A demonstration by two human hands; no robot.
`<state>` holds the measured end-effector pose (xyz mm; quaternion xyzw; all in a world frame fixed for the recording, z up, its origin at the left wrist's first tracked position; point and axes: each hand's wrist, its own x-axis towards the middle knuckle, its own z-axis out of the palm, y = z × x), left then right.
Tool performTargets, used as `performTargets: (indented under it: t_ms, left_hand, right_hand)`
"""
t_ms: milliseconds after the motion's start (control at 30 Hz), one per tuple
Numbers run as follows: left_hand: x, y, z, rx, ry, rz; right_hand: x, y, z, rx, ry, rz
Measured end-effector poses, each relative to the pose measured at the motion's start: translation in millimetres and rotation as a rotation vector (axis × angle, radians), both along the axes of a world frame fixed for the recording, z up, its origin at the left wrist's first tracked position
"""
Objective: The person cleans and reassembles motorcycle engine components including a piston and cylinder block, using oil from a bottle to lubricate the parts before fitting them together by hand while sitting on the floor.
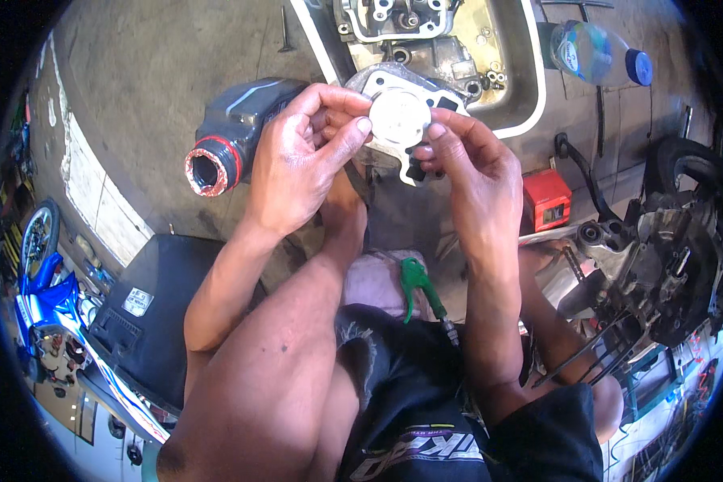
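Note:
My left hand (313,149) and my right hand (466,165) are raised in the middle, fingers closed round the edges of a pale, shiny round piston-like disc (400,112). Directly behind it is a flat metal engine piece with holes (384,83), possibly a cylinder with its gasket face; whether my fingers also grip it is unclear. Just left of my left hand lies a dark plastic jug (241,116) with a red-ringed open neck. A white-rimmed tray (512,116) beyond my hands holds an engine head (390,18) and other metal parts.
A water bottle (590,52) lies right of the tray, above a red box (546,198). A green air gun (416,285) and pale cloth (369,273) are below my hands. A partly dismantled motorbike (647,265) fills the right; blue bodywork (52,293) and a black panel (140,321) are left.

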<state>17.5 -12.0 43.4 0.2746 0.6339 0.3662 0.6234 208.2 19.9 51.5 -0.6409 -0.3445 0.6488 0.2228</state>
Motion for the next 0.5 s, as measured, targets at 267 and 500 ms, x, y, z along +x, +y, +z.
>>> performTargets:
  t_ms: [267, 500]
  left_hand:
    - [-1.0, -4.4, -9.0, 0.055, -0.028, 0.001]
    - [1.0, 2.6, 0.1, -0.008, -0.013, 0.013]
  right_hand:
    - [1.5, 2.7, -2.3, -0.065, 0.02, -0.01]
    - [1.6, 5.4, 0.7, -0.092, 0.028, -0.01]
